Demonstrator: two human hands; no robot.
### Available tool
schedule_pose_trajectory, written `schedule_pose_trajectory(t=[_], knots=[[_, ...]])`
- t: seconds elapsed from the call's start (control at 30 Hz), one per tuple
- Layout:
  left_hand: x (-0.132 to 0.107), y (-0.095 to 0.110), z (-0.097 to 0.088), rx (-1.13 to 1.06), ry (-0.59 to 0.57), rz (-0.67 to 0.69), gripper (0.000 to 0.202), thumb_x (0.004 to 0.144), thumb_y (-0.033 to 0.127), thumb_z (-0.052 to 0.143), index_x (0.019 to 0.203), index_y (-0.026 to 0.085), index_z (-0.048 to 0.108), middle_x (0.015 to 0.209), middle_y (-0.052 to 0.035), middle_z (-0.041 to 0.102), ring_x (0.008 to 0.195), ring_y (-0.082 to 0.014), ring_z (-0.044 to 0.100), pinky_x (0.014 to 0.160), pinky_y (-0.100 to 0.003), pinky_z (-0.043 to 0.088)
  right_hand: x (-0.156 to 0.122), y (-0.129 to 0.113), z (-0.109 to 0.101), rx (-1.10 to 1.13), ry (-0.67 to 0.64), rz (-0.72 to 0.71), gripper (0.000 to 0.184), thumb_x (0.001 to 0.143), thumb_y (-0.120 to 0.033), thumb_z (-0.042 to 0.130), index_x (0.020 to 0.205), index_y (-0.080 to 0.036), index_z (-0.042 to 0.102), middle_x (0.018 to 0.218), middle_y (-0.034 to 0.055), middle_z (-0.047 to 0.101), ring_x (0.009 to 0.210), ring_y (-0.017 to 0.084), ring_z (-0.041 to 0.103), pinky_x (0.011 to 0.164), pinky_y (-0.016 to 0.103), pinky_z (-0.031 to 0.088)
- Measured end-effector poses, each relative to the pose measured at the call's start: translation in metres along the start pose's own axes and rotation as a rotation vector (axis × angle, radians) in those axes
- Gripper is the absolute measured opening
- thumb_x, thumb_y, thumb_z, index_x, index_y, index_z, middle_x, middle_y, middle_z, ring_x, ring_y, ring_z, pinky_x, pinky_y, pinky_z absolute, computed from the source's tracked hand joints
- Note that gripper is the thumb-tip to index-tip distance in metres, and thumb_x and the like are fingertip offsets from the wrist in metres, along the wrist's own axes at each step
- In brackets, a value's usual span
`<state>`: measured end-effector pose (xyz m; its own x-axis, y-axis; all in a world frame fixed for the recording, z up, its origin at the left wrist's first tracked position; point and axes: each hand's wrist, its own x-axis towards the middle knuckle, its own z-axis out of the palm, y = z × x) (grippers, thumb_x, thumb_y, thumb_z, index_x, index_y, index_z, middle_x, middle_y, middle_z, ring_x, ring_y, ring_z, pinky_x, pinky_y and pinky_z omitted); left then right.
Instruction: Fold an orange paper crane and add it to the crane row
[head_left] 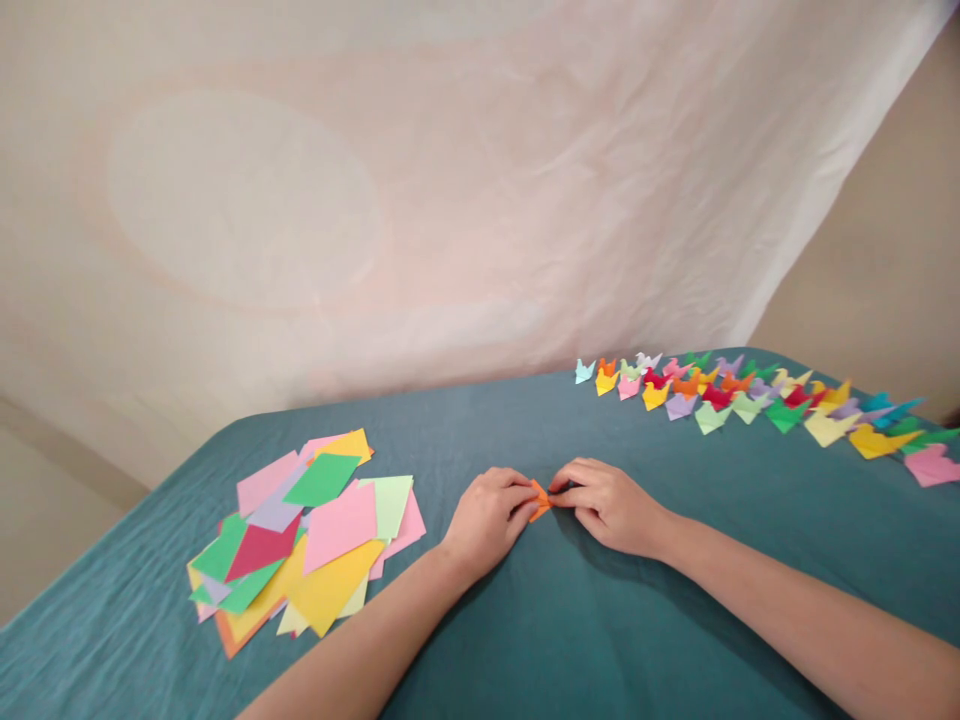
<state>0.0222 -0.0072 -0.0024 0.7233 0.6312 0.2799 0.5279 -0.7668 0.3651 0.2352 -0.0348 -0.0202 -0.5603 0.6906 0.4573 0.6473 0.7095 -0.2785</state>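
A small folded orange paper (540, 498) lies on the teal tablecloth (570, 610) between my two hands. My left hand (491, 517) rests on the cloth with its fingers curled, and the fingertips pinch the paper's left side. My right hand (609, 503) mirrors it and pinches the right side. Most of the paper is hidden under my fingers.
A loose pile of coloured paper squares (307, 530) lies at the left of the table. Several folded paper cranes (757, 400) in many colours stand in rows at the back right. A pale cloth backdrop (450, 200) hangs behind the table.
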Motion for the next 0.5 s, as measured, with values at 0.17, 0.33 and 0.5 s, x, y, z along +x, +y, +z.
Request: schedule_pose_trajectory(t=[0.17,0.33,0.5], knots=[[0.0018,-0.0014,0.0025,-0.15,0.065,-0.073,0.017,0.085,0.026,0.053,0.091,0.024,0.069,0.094,-0.0012,0.066,0.088,-0.0153,0.06,0.084,-0.029,0.046,0.0013,0.0,-0.0003,0.03,-0.007,0.009,0.039,0.072,-0.002,0.043,0.092,-0.022,0.069,0.092,0.0047,0.063,0.084,0.018,0.055,0.078,0.034,0.045],[0.0019,-0.0024,0.0036,-0.204,0.098,-0.119,0.014,0.083,0.023,0.055,0.083,0.021,0.069,0.091,-0.0017,0.067,0.086,-0.0159,0.06,0.083,-0.03,0.046,0.0016,-0.0049,-0.0012,0.047,-0.014,0.015,0.037,0.072,-0.002,0.043,0.089,-0.022,0.07,0.09,0.0045,0.063,0.084,0.017,0.055,0.078,0.033,0.045],[0.0035,-0.0014,0.002,-0.198,0.096,-0.126,0.012,0.081,0.019,0.055,0.078,0.019,0.067,0.088,-0.0019,0.067,0.085,-0.016,0.06,0.083,-0.03,0.046,0.0021,-0.0087,-0.0002,0.126,-0.018,0.034,0.037,0.071,-0.001,0.043,0.087,-0.022,0.069,0.09,0.0038,0.064,0.085,0.017,0.056,0.08,0.034,0.044]])
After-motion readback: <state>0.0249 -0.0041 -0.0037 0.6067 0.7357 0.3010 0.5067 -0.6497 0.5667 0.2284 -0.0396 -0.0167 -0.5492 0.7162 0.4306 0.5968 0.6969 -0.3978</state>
